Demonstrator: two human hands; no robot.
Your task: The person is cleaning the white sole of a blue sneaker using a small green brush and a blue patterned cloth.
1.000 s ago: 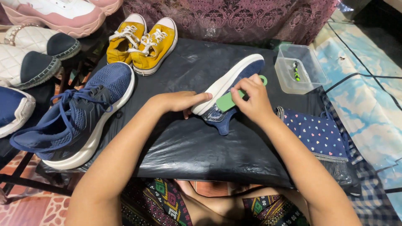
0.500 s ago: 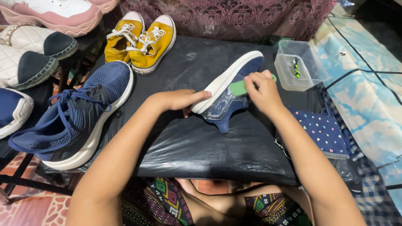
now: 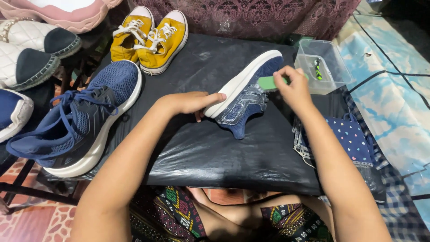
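Observation:
A navy mesh sneaker (image 3: 245, 102) with a white sole lies on its side on a black plastic sheet (image 3: 215, 152). My left hand (image 3: 190, 102) grips the heel end of its sole, fingers flat along the white rubber. My right hand (image 3: 292, 87) is closed on a small green brush (image 3: 268, 82) pressed against the sneaker's upper near the toe. The matching navy sneaker (image 3: 83, 115), laces loose, stands upright to the left on the same sheet.
A pair of yellow canvas shoes (image 3: 150, 38) sits at the back. A clear plastic tub (image 3: 323, 66) stands at the right rear. White quilted flats (image 3: 31, 49) and other shoes lie left. A dotted navy cloth (image 3: 351, 139) lies right.
My right hand with the green brush has moved along the sneaker's upper from the middle toward the toe. My left hand keeps its grip on the heel.

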